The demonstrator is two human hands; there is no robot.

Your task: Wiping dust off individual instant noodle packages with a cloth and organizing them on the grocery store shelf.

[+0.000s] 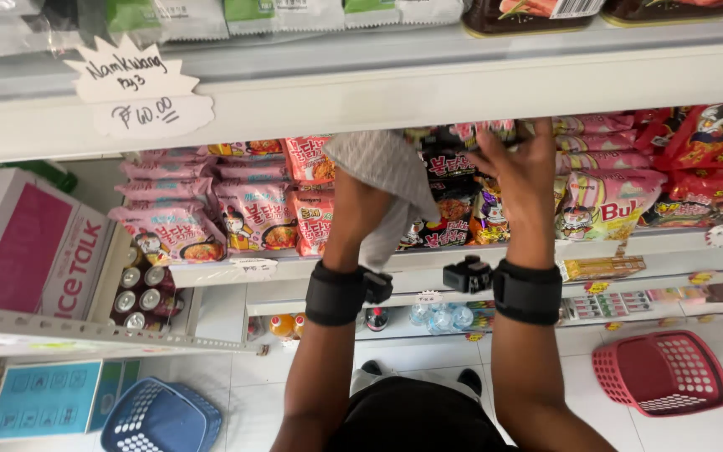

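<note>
Cloth (387,180), grey, held in left hand (353,197); right hand (522,172) grips black noodle pkts (453,197) on shelf (462,84).

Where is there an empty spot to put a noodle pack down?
Bare white floor lies between the red basket and the blue basket. The shelf is crowded: pink noodle packs by the left hand with its grey cloth, black packs under the right hand.
</note>
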